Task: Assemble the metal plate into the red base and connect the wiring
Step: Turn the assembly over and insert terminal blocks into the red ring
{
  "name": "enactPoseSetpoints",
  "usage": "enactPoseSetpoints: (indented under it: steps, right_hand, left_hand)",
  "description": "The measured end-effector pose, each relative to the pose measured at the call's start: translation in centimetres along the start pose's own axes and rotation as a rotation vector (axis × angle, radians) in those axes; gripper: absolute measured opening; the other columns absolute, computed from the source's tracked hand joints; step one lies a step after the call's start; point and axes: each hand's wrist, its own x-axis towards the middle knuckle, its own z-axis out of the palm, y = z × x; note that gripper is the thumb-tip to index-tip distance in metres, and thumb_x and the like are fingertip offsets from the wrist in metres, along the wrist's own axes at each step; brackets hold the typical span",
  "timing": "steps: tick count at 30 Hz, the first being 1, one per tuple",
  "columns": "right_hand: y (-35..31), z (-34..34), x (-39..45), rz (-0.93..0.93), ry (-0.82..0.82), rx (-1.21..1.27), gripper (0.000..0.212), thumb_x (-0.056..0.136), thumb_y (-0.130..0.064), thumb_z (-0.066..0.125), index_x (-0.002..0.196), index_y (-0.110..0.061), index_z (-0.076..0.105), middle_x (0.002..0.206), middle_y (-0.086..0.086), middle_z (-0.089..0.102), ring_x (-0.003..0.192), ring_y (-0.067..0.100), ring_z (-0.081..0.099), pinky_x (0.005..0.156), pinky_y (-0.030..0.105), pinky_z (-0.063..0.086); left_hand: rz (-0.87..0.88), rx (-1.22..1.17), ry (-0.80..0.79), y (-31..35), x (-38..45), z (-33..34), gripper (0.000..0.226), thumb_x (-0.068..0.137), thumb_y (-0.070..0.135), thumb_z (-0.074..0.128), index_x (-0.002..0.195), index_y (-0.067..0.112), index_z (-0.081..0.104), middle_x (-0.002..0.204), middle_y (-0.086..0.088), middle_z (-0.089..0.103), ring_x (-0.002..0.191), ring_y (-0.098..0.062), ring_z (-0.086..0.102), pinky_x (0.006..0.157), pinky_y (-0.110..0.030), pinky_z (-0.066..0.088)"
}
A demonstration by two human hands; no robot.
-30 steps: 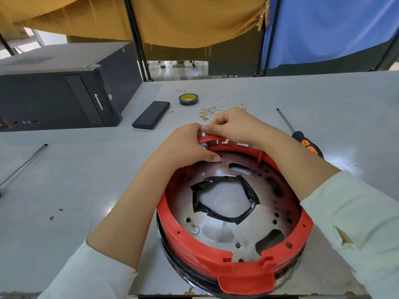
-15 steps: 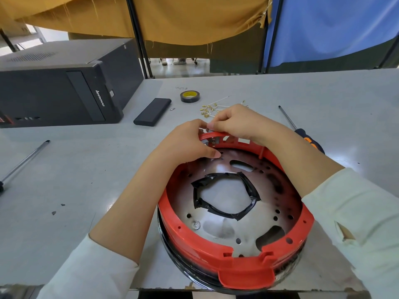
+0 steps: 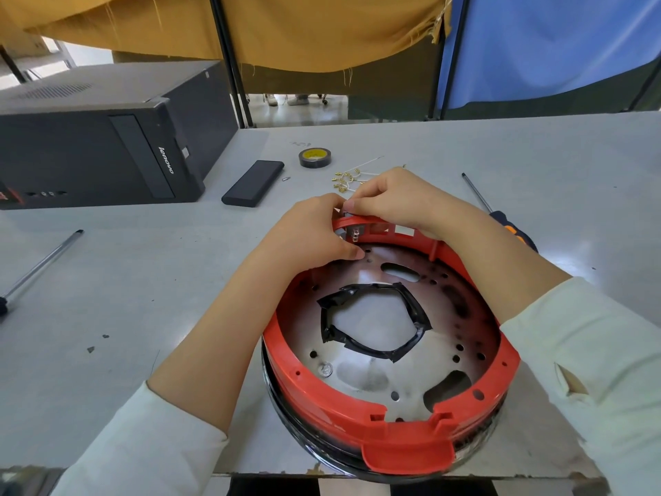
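The red base (image 3: 332,406) is a round plastic ring standing at the table's near edge. Inside it lies the metal plate (image 3: 422,366), drilled with holes, its middle opening edged in black tape (image 3: 415,316). My left hand (image 3: 311,234) curls over the ring's far rim with its thumb on the plate. My right hand (image 3: 390,198) pinches a small connector part (image 3: 355,232) at that far rim, where metal prongs show below the fingers. Loose wires with brass terminals (image 3: 345,179) lie just behind my hands.
A black computer case (image 3: 107,152) stands at the back left. A black rectangular block (image 3: 253,182) and a tape roll (image 3: 314,157) lie behind the base. A screwdriver (image 3: 500,213) lies to the right, a metal rod (image 3: 39,266) at the left.
Both hands stay at the far rim of the red base with only slight finger shifts. The view has tilted a little.
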Motion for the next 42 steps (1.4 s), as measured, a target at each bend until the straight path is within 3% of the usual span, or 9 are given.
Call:
enactPoseSetpoints:
  steps: [6,13,17,21,26,30,34,39,42]
  right_hand:
    - [0.2,-0.1,0.0,-0.013,0.099,0.032,0.025,0.081,-0.027,0.074,0.057,-0.031,0.07,0.058,-0.017,0.066,0.067,0.002,0.06,0.064,0.02,0.049]
    - [-0.5,-0.3,-0.6,0.002,0.06,0.004,0.013,0.086,-0.019,0.065,0.079,-0.024,0.074,0.09,0.005,0.073,0.084,0.017,0.066,0.078,0.034,0.055]
    - [-1.7,-1.7,-1.3,-0.024,-0.179,-0.308,0.027,0.083,-0.012,0.057,0.096,-0.036,0.064,0.1,-0.011,0.066,0.079,0.002,0.06,0.065,0.019,0.046]
    - [-0.8,-0.4,-2.2,-0.061,-0.166,-0.503,0.041,0.083,-0.016,0.065,0.118,-0.029,0.048,0.108,-0.006,0.06,0.093,0.014,0.059,0.081,0.034,0.049]
    - [0.5,0.6,-2.4,-0.151,0.002,-0.4,0.029,0.088,-0.024,0.064,0.114,-0.03,0.053,0.111,-0.006,0.061,0.097,0.015,0.056,0.086,0.035,0.047]
    - [0.8,0.6,-2.1,-0.116,0.016,-0.428,0.04,0.089,-0.024,0.064,0.127,-0.028,0.052,0.108,-0.007,0.059,0.098,0.015,0.053,0.085,0.031,0.043]
    - [0.7,0.5,-2.1,-0.123,0.015,-0.419,0.031,0.087,-0.019,0.066,0.116,-0.026,0.061,0.107,-0.003,0.063,0.093,0.015,0.055,0.079,0.029,0.043]
    - [0.5,0.4,-2.0,-0.096,-0.004,-0.394,0.034,0.086,-0.019,0.068,0.118,-0.024,0.06,0.11,-0.002,0.064,0.099,0.016,0.058,0.086,0.029,0.045]
    - [0.5,0.3,-2.1,-0.117,-0.01,-0.398,0.031,0.083,-0.019,0.067,0.113,-0.027,0.06,0.104,-0.006,0.062,0.092,0.013,0.056,0.074,0.024,0.041]
  left_hand:
    - [0.001,0.009,0.015,0.0,0.1,-0.1,0.064,0.073,0.034,0.082,0.13,0.027,0.054,0.104,0.009,0.053,0.094,-0.013,0.05,0.077,-0.025,0.038]
    - [-0.004,0.033,0.03,0.1,0.2,0.1,0.058,0.075,0.033,0.079,0.127,0.026,0.056,0.098,0.009,0.054,0.089,-0.013,0.05,0.074,-0.024,0.037]
    - [0.008,0.044,0.029,0.0,0.1,0.3,0.053,0.076,0.034,0.077,0.123,0.022,0.057,0.098,0.007,0.055,0.092,-0.016,0.053,0.074,-0.026,0.037]
    - [0.004,0.056,0.017,0.1,0.2,0.4,0.048,0.074,0.036,0.078,0.115,0.017,0.06,0.097,0.002,0.059,0.087,-0.017,0.053,0.073,-0.029,0.041]
    - [0.004,0.049,0.014,0.1,0.3,0.4,0.047,0.075,0.035,0.078,0.114,0.016,0.06,0.092,0.004,0.055,0.085,-0.016,0.051,0.069,-0.028,0.038]
    - [0.0,0.056,-0.002,0.1,0.3,0.4,0.046,0.076,0.034,0.078,0.114,0.017,0.059,0.091,0.004,0.054,0.084,-0.016,0.05,0.065,-0.028,0.035]
    - [-0.005,0.065,-0.006,0.0,0.4,0.2,0.036,0.075,0.035,0.079,0.101,0.02,0.06,0.075,0.01,0.051,0.066,-0.003,0.047,0.054,-0.021,0.033]
    - [-0.024,0.054,-0.013,-0.1,0.6,0.1,0.036,0.074,0.037,0.08,0.095,0.022,0.056,0.074,0.011,0.05,0.065,0.0,0.045,0.053,-0.022,0.033]
    - [-0.018,0.068,-0.003,0.0,0.5,0.1,0.035,0.074,0.038,0.08,0.093,0.021,0.055,0.073,0.011,0.049,0.064,-0.001,0.045,0.052,-0.022,0.031]
